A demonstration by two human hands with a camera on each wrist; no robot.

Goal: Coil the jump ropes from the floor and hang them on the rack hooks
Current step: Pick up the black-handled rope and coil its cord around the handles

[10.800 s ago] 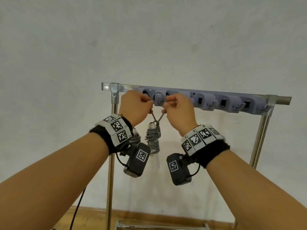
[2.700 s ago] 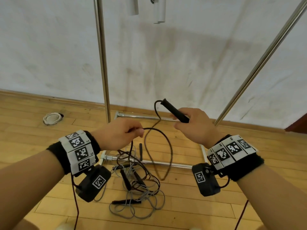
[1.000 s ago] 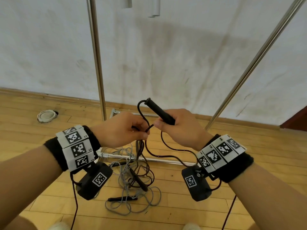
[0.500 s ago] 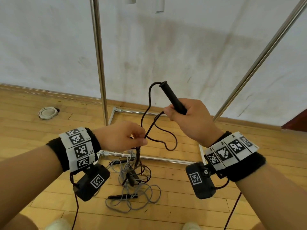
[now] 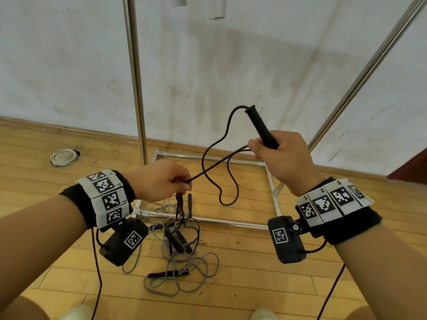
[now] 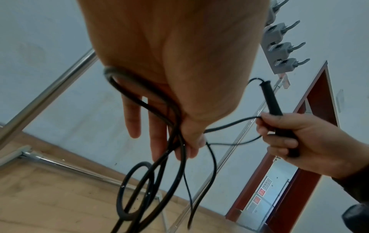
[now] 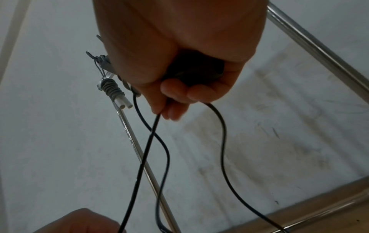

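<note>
While the right hand [image 5: 280,155] grips one black handle [image 5: 261,127] upright, with a strand also caught under its fingers, the left hand [image 5: 161,181] pinches the black jump rope [image 5: 228,181] lower down, a loose loop sagging between the two. From the left hand the cord drops straight into the tangle on the wooden floor [image 5: 277,285], and there lies the risk: the black rope is still threaded through the grey jump rope [image 5: 198,273], so a further pull is likely to drag the grey one up with it or tighten a knot. The slack loop could also slip off the right hand's fingers and undo the coil started so far.

By count: two hands, both gripping; two ropes off the hooks, one black and partly lifted, one grey and lying wholly on the floor. Several dark handles [image 5: 168,273] show in the pile, perhaps three, though the tangle makes the number uncertain. Beyond stands one metal rack [image 5: 136,88], two of its uprights in view. One coiled grey rope [image 7: 112,90] already hangs from the hooks, and four empty hooks [image 6: 279,47] show in the left wrist view.
</note>
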